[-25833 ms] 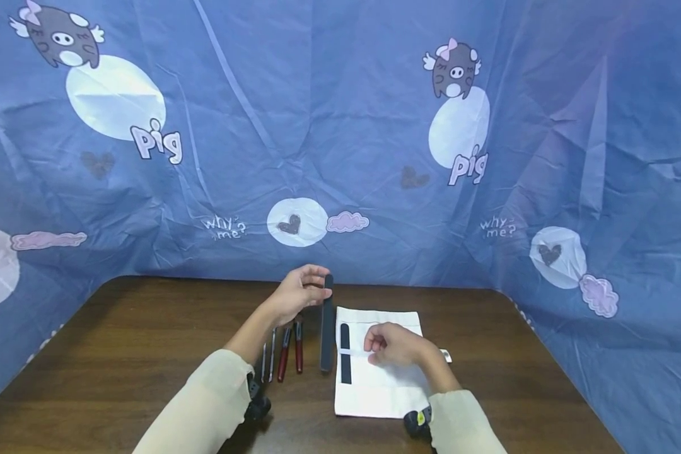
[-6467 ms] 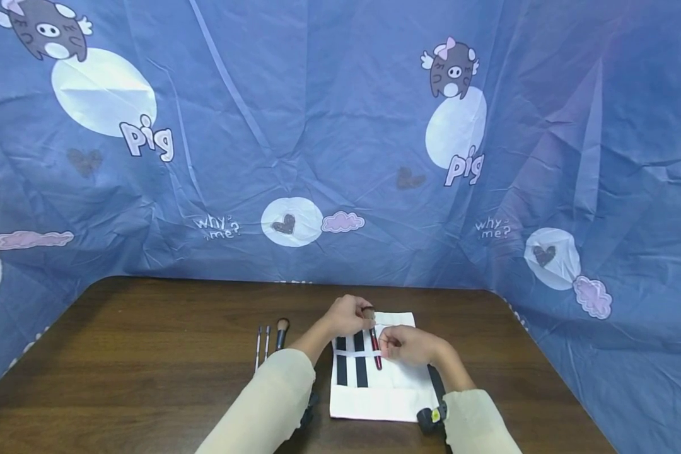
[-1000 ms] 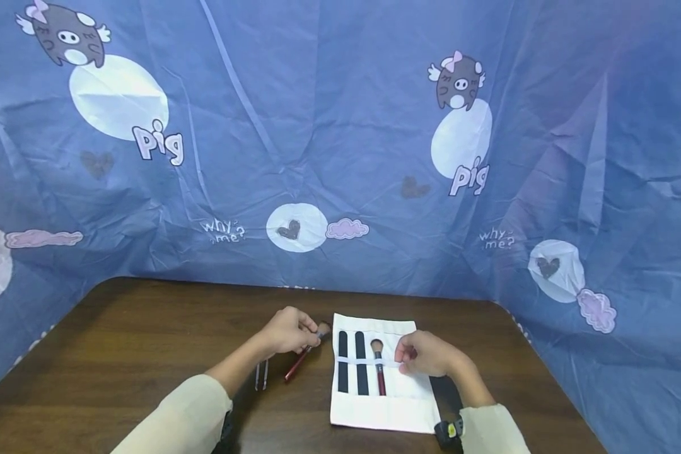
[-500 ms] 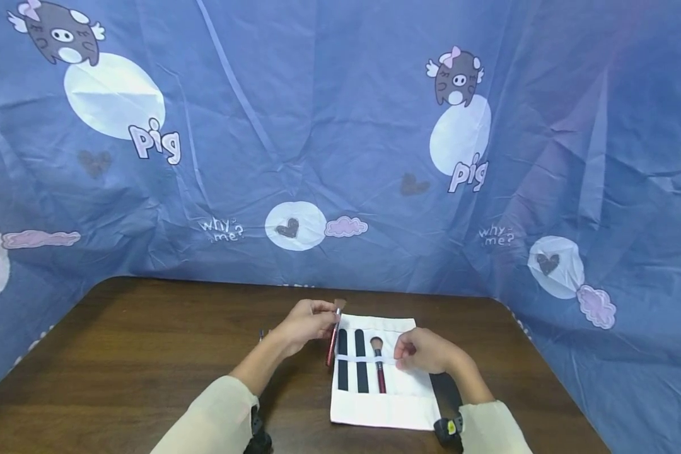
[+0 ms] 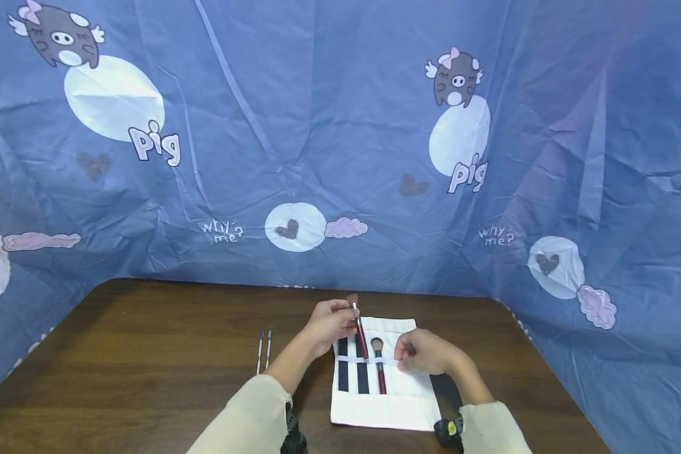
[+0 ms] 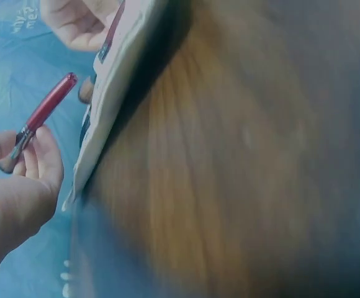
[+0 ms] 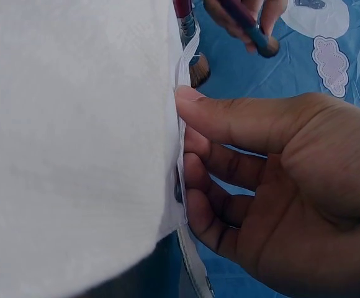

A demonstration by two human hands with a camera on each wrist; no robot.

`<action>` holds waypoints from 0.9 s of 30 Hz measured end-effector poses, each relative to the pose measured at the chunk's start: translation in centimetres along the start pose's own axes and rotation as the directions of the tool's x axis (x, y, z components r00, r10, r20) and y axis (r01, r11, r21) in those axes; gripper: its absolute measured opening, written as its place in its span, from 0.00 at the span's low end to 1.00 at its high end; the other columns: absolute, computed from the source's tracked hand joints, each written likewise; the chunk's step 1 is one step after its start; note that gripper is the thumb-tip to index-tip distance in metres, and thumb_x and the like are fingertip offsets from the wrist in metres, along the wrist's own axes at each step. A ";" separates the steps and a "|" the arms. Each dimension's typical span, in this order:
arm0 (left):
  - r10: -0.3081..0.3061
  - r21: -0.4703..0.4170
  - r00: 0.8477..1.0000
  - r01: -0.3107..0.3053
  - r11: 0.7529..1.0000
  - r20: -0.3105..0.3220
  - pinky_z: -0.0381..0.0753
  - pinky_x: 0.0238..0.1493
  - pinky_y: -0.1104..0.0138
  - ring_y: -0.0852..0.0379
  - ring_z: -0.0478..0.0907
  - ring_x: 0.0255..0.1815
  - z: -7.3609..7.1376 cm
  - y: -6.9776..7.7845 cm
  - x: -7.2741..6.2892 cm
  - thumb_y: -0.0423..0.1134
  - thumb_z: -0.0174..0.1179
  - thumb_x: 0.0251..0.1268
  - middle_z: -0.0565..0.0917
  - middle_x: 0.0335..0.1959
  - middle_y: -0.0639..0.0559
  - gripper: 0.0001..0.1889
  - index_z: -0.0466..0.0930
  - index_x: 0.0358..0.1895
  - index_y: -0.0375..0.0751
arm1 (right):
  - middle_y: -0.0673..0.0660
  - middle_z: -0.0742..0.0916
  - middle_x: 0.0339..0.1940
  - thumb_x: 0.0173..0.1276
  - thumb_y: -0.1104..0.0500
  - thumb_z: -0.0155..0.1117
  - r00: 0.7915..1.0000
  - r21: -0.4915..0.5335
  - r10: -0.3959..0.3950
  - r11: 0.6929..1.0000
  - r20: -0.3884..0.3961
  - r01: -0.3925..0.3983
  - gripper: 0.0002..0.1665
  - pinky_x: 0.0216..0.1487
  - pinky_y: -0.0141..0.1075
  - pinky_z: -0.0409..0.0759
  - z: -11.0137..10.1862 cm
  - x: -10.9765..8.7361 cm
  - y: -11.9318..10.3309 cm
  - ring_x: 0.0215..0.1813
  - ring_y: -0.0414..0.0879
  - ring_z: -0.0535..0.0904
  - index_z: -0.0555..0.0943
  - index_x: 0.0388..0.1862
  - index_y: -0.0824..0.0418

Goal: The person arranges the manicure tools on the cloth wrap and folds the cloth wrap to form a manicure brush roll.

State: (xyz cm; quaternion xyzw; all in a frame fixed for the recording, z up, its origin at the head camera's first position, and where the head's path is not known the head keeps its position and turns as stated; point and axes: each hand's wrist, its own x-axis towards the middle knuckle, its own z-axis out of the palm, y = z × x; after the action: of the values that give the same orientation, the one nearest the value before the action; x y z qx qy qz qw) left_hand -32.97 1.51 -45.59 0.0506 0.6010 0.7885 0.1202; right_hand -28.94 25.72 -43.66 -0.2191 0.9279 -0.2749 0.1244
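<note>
Altogether two brushes [image 5: 360, 331], two black strips [image 5: 343, 376], two rods [image 5: 260, 353].

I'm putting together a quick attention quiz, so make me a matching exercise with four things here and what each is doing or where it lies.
1. Left hand
2. Right hand
3. Thin sticks
4. Black strips

A. On the table, left of the pouch
B. Crossed by the white band
C. Pinching the white band
D. Holding a red-handled brush

Pairs: 1-D, 2-C, 3-A, 4-B
</note>
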 end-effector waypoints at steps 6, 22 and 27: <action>0.000 -0.029 1.000 -0.001 1.000 -0.030 0.86 0.40 0.67 0.58 0.80 0.32 1.8 -0.5 0.5 0.25 0.58 0.70 0.81 0.40 0.43 0.15 0.70 0.55 0.24 | 0.49 0.80 0.25 0.64 0.70 0.71 1.000 -0.005 0.013 1.000 0.010 -0.013 0.09 0.35 0.37 0.72 0.1 0.1 0.0 0.31 0.44 0.75 0.80 0.30 0.58; 0.071 0.119 0.995 -0.062 0.991 -0.074 0.88 0.41 0.60 0.55 0.82 0.34 4.9 -1.3 1.1 0.24 0.60 0.68 0.80 0.38 0.45 0.19 0.70 0.60 0.23 | 0.46 0.78 0.23 0.66 0.71 0.66 0.997 0.025 -0.062 0.998 0.045 0.061 0.09 0.30 0.31 0.70 -0.1 0.3 0.9 0.28 0.39 0.72 0.81 0.30 0.59; 0.101 0.196 0.994 -0.090 0.977 -0.049 0.88 0.38 0.59 0.55 0.81 0.30 5.6 -1.5 1.4 0.23 0.60 0.68 0.78 0.36 0.46 0.24 0.65 0.65 0.24 | 0.47 0.77 0.23 0.67 0.71 0.66 0.997 0.031 -0.060 0.998 0.043 0.059 0.08 0.30 0.31 0.69 -0.2 0.3 0.8 0.27 0.39 0.71 0.81 0.30 0.60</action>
State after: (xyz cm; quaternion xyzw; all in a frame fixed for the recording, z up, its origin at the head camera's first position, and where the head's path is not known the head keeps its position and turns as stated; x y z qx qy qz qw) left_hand -32.85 7.45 -45.57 0.0678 0.6748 0.7325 0.0593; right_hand -29.55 26.25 -44.03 -0.2508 0.9138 -0.2874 0.1397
